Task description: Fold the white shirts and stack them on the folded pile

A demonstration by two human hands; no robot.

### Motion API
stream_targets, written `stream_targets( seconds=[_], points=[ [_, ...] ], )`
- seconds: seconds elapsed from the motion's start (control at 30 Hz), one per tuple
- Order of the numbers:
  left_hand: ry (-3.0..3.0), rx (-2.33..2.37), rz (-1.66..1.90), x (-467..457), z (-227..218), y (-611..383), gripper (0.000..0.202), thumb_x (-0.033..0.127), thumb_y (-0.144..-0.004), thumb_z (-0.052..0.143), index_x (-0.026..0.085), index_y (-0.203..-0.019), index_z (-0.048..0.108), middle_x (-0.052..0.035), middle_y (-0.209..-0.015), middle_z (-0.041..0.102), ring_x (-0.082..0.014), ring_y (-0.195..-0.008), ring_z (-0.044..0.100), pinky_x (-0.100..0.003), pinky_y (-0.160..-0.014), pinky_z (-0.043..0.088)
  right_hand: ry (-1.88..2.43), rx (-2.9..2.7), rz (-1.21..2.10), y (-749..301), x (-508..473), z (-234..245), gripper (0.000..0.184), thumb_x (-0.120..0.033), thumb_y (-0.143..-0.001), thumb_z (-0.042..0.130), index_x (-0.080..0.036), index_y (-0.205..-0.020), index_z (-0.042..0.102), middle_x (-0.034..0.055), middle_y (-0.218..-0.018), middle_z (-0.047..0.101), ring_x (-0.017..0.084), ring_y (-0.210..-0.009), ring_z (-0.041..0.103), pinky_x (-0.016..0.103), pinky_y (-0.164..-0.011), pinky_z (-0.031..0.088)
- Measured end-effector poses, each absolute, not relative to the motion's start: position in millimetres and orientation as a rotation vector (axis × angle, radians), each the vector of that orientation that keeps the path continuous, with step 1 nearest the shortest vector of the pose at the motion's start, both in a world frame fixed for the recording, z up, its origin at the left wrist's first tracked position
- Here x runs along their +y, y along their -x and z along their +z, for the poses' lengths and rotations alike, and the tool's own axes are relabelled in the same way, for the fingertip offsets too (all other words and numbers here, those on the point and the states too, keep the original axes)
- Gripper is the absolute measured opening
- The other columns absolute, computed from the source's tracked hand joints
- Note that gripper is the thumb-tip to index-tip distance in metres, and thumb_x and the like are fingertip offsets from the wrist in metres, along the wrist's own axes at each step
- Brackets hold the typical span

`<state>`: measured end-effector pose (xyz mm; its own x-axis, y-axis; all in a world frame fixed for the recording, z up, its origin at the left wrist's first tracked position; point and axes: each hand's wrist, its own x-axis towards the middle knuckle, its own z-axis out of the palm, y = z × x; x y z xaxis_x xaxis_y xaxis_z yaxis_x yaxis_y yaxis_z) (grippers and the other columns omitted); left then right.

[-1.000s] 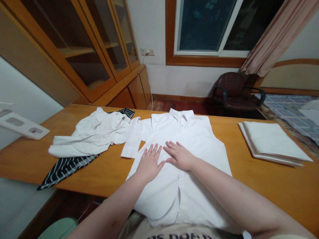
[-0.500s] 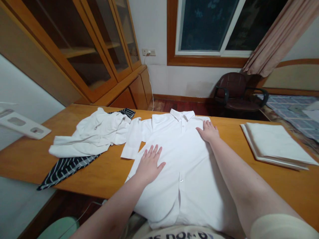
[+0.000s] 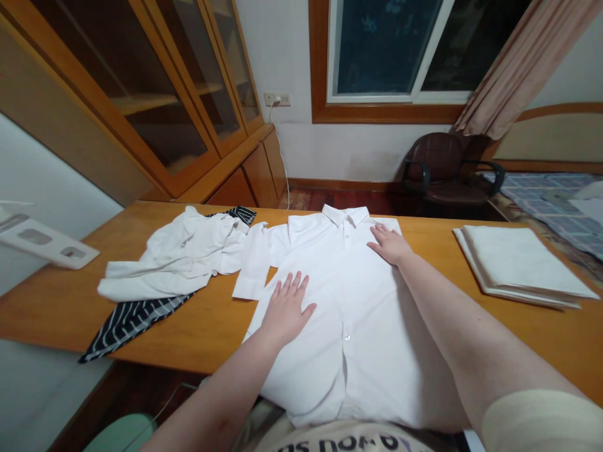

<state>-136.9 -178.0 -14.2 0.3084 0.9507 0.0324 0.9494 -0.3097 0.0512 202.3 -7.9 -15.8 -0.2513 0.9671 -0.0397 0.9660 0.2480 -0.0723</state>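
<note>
Here's the white shirt (image 3: 351, 295), front up on the wooden table (image 3: 207, 333), and let's read it as our dial: collar (image 3: 332, 215) at twelve, hem at six, close against the wearer's body. The left hand (image 3: 288, 312) is planted near nine, palm down, fingers fanned wide, gripping nothing; it looks like an anchor, spread so the cloth won't skid. Up at one o'clock, the right hand (image 3: 390, 243) lies near the shoulder, fingers extended and parted, pinching nothing either, apparently placed to keep that corner flat. A sleeve (image 3: 249, 267) angles out at ten (its partner doesn't show, so I can't tell where that one lies). Farther out, between nine and ten, a crumpled white garment (image 3: 174, 257) sprawls over striped cloth (image 3: 136, 321), far enough over, I'd say, to give the left arm room. And between two and three, a folded white stack (image 3: 518, 257) sits well apart, squared up and seemingly clear of the right forearm's path.
</note>
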Motion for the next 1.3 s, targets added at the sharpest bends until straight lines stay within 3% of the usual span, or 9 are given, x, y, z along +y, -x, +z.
stream_targets(
  seconds=[0.13,0.27,0.47,0.7,0.9,1.0,1.1,1.2,1.3],
  points=[
    [-2.526,1.83,0.11,-178,-15,137,0.064,0.051,-0.091,0.035,0.021,-0.147,0.026,-0.006,-0.153,0.026,-0.026,-0.141,0.019,-0.046,-0.113,0.017,2.262,-2.218,0.098,-198,-4,-10,0.079,-0.062,-0.089,0.022,-0.01,-0.148,0.023,0.0161,-0.154,0.019,0.03,-0.141,0.015,0.056,-0.11,0.01],
    [-2.515,1.825,0.106,-179,-13,137,0.065,0.05,-0.09,0.037,0.021,-0.147,0.027,-0.0064,-0.153,0.025,-0.0266,-0.141,0.02,-0.047,-0.113,0.018,2.179,-2.23,-0.215,-171,-18,3,0.069,-0.047,-0.092,0.029,-0.002,-0.145,0.028,0.0197,-0.152,0.02,0.029,-0.142,0.009,0.052,-0.111,0.001],
    [-2.5,1.823,0.152,-178,-14,136,0.063,0.047,-0.089,0.041,0.02,-0.145,0.031,-0.0073,-0.152,0.027,-0.0275,-0.14,0.022,-0.049,-0.112,0.02,2.009,-2.32,0.138,-119,-75,0,0.068,-0.056,-0.091,0.029,-0.012,-0.142,0.036,0.0171,-0.151,0.026,0.032,-0.138,0.023,0.051,-0.107,0.02],
    [-2.344,2.021,0.438,-172,4,148,0.039,0.03,-0.089,0.042,0.018,-0.123,0.057,-0.0085,-0.136,0.052,-0.0233,-0.13,0.04,-0.039,-0.105,0.035,1.971,-2.253,0.225,-121,-105,-14,0.062,-0.05,-0.092,0.033,-0.017,-0.144,0.033,0.0113,-0.152,0.026,0.026,-0.14,0.02,0.047,-0.111,0.014],
    [-2.001,2.721,0.531,-179,33,182,0.051,0.032,-0.088,0.043,0.012,-0.135,0.044,-0.0176,-0.144,0.038,-0.033,-0.131,0.035,-0.048,-0.101,0.034,1.92,-2.271,0.295,-128,-98,-10,0.062,-0.052,-0.091,0.036,-0.019,-0.144,0.034,0.0097,-0.152,0.027,0.025,-0.14,0.02,0.047,-0.111,0.014],
    [-1.894,2.713,0.287,-179,35,203,0.049,0.031,-0.088,0.041,0.013,-0.133,0.045,-0.0184,-0.122,0.058,-0.0318,-0.11,0.054,-0.046,-0.088,0.043,1.915,-2.26,0.319,-128,-99,-9,0.062,-0.051,-0.091,0.037,-0.019,-0.143,0.036,0.0103,-0.152,0.027,0.026,-0.14,0.022,0.047,-0.111,0.014],
    [-1.819,2.645,0.109,-174,40,216,0.037,0.033,-0.089,0.036,0.015,-0.11,0.061,-0.0145,-0.093,0.068,-0.0305,-0.086,0.061,-0.042,-0.073,0.046,1.877,-2.248,0.356,-129,-99,-8,0.061,-0.052,-0.09,0.039,-0.019,-0.142,0.038,0.011,-0.151,0.029,0.026,-0.139,0.023,0.048,-0.111,0.014],
    [-1.939,2.581,0.272,-168,54,210,0.035,0.035,-0.09,0.034,0.017,-0.09,0.065,-0.0118,-0.085,0.067,-0.0281,-0.083,0.06,-0.039,-0.075,0.046,1.83,-2.203,0.422,-132,-98,-5,0.057,-0.051,-0.09,0.039,-0.02,-0.138,0.045,0.0102,-0.15,0.032,0.026,-0.139,0.025,0.048,-0.111,0.015],
    [-2.144,2.338,0.652,-163,74,185,0.032,0.037,-0.09,0.038,0.018,-0.089,0.063,-0.009,-0.088,0.065,-0.0245,-0.089,0.058,-0.036,-0.083,0.045,1.761,-2.116,0.517,-137,-96,-3,0.05,-0.049,-0.092,0.036,-0.021,-0.13,0.053,0.0096,-0.146,0.038,0.024,-0.137,0.029,0.047,-0.111,0.016]
  ],
)
